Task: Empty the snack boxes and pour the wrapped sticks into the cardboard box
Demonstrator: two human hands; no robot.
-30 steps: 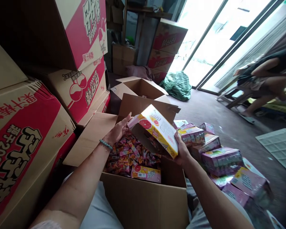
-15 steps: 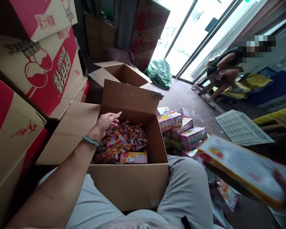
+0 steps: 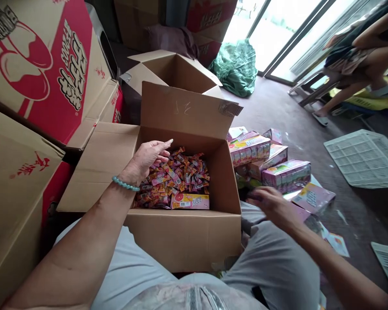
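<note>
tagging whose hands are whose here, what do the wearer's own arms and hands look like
No sleeves or gloves show on either side. The left hand has a bracelet of small round blue-green beads at its wrist. The right hand is blurred; no watch or ring shows on it.

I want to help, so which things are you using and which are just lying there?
In use: left hand over the sweets in the open carton; right hand by the pink packs.
Lying about: green bag, white crate, stacked red cartons.
</note>
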